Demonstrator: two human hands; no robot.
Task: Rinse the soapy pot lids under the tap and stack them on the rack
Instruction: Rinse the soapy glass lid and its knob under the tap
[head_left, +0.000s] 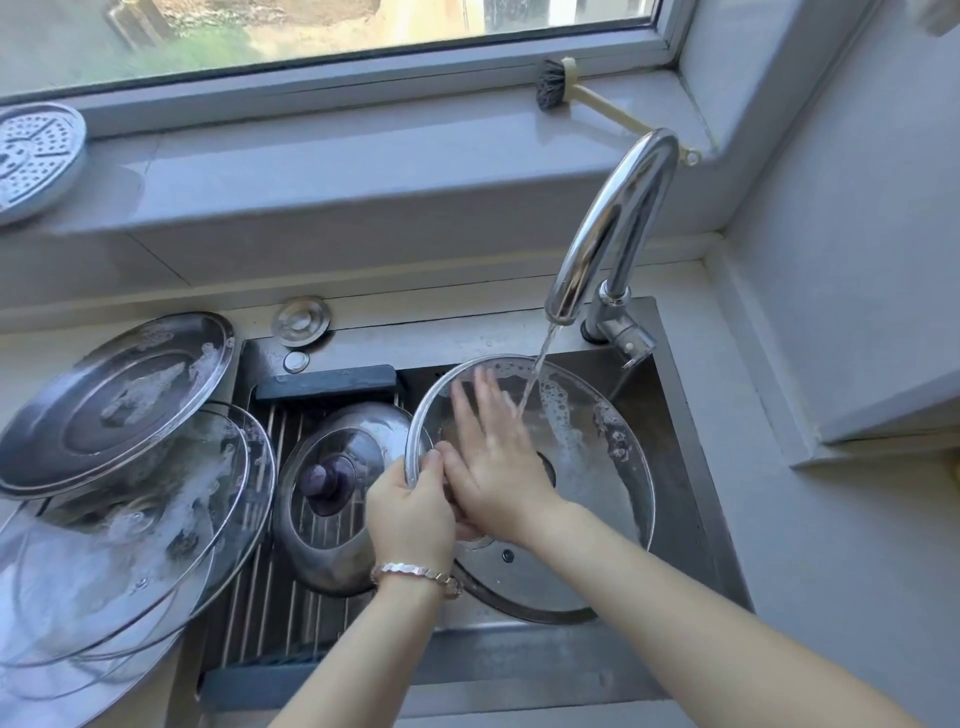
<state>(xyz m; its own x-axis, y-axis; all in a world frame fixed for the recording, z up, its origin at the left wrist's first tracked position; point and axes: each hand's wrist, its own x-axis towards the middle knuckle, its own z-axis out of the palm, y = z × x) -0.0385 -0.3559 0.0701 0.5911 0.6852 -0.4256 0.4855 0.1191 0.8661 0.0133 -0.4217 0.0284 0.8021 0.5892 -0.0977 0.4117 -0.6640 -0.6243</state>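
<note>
My left hand (410, 514) gripped the soapy glass lid (587, 447) by its rim at eight o'clock. My right hand (498, 467) pressed flat on it, fingers (491, 415) straight and spread, under the tap (613, 218).

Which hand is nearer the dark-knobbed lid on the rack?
Left. The left hand grips the soapy lid beside the dark-knobbed lid; the right hand lies flat farther right.

Glass lid (597, 467), steel-rimmed, sudsy, tilted up under running tap (618, 208), right of rack (249, 597). Domed lid with dark knob (332, 483) lying knob-up on rack. Soapy steel lid (119, 400) tilted atop foamy glass lids (104, 597), left of rack.
</note>
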